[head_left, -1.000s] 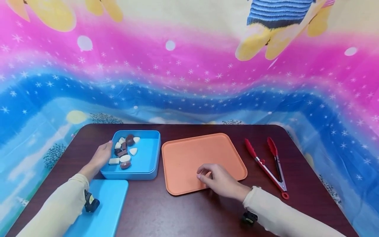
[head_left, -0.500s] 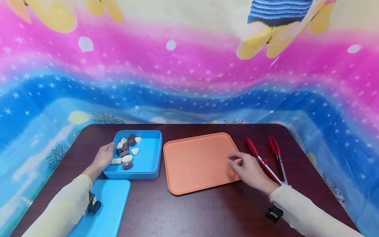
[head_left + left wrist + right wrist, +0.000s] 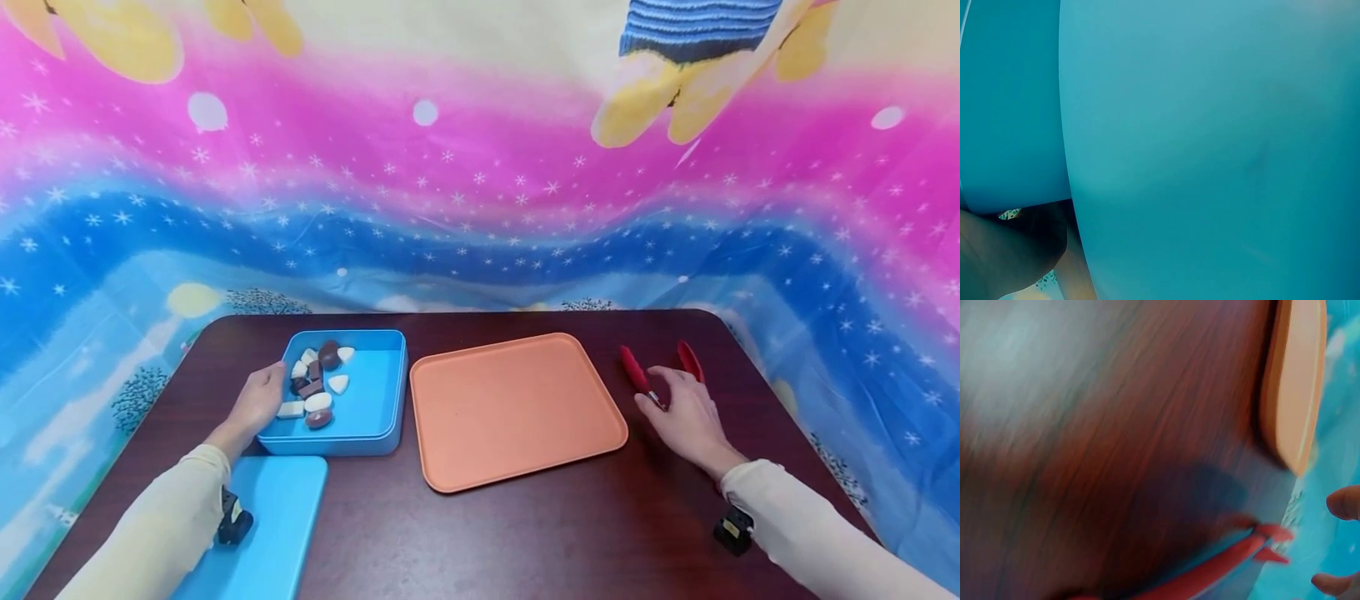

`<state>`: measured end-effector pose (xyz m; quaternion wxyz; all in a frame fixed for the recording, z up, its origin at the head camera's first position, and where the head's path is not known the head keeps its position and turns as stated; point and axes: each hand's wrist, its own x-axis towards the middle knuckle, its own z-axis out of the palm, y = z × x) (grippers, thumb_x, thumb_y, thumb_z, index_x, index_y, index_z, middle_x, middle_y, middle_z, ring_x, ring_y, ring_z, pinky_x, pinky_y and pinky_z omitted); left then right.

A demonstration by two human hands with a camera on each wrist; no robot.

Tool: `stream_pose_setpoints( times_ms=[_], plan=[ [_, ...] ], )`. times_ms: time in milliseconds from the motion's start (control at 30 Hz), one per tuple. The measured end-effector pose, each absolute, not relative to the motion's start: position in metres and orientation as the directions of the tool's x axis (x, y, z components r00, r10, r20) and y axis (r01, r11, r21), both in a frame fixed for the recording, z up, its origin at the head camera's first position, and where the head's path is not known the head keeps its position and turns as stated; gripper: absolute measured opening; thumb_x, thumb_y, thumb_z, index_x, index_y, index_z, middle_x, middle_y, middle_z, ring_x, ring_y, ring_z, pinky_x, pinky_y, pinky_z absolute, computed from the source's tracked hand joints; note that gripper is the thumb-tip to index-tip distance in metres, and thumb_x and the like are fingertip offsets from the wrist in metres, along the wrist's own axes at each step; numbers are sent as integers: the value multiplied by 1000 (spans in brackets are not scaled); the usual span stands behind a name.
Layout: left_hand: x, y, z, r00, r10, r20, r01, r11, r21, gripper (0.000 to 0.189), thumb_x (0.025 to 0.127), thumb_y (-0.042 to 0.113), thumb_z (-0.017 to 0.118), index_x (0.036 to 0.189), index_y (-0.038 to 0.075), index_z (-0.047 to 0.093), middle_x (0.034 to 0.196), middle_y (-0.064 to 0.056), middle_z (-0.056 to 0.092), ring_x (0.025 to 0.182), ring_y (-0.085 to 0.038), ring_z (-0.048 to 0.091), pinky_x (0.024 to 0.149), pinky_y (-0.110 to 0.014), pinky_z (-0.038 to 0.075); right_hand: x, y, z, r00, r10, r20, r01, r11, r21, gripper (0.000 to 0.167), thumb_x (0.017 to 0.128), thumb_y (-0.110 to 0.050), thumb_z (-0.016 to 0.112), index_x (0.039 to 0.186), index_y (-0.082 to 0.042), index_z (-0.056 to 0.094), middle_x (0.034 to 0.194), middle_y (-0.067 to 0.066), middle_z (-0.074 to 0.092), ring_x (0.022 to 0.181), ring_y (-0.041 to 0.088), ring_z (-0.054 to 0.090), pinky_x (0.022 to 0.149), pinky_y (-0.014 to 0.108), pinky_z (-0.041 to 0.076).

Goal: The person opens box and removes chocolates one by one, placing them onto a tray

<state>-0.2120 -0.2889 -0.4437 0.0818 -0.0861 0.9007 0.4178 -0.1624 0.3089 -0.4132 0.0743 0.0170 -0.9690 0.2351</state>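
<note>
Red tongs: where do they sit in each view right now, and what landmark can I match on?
Head: right side of the picture, partly hidden by the right hand; red tongs.
Left wrist: not in it.
Right wrist: bottom edge, running up toward the right, blurred.
Landmark: the orange tray, left of the tongs in head, upper right in right wrist; absent from left wrist.

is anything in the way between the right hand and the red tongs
Nothing visible does: the right hand hovers over the red tongs, and the orange tray lies off to their left, not between.
</note>
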Motion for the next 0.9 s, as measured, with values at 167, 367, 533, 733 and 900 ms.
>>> stream_pose_setpoints(
  times_ms=[167,367,533,733,900],
  plan=[
    [-212,-289,-444,-970,-91,-226,-231,630,741,69,110,43,6,159,-6,7,165,-33,11,152,-53,12,123,-67,18,-166,336,-419,-994,105,41,81,915,-396,90,93,-42,67,155,6,22,148,43,29,129,61,29,98,75,30],
    [-212,-289,-444,-970,-91,-224,-231,620,750,69,110,42,6,158,-7,7,165,-33,11,152,-53,12,123,-66,18,-167,361,-427,-977,166,-134,200,928,-313,112,89,-63,63,148,20,16,134,46,36,113,58,39,91,70,43],
    [-211,-289,-443,-965,-99,-241,-250,612,750,69,109,43,6,159,-6,6,165,-32,10,152,-53,12,122,-67,18,-167,367,-427,-970,152,-190,201,941,-271,113,85,-73,62,136,23,33,115,40,48,93,46,46,70,51,48],
    [-210,-290,-442,-965,-98,-241,-250,610,752,69,110,42,6,159,-6,7,165,-32,10,152,-53,12,123,-66,17,-166,367,-431,-966,167,-200,222,928,-300,109,82,-73,67,131,21,42,112,36,52,90,41,47,70,47,46],
    [-211,-289,-444,-965,-93,-246,-251,604,756,69,110,42,6,158,-6,7,165,-32,9,153,-52,11,123,-66,17,-165,371,-430,-953,213,-214,284,873,-397,86,85,-63,71,115,15,50,95,26,58,79,31,54,62,38,51]
  ],
)
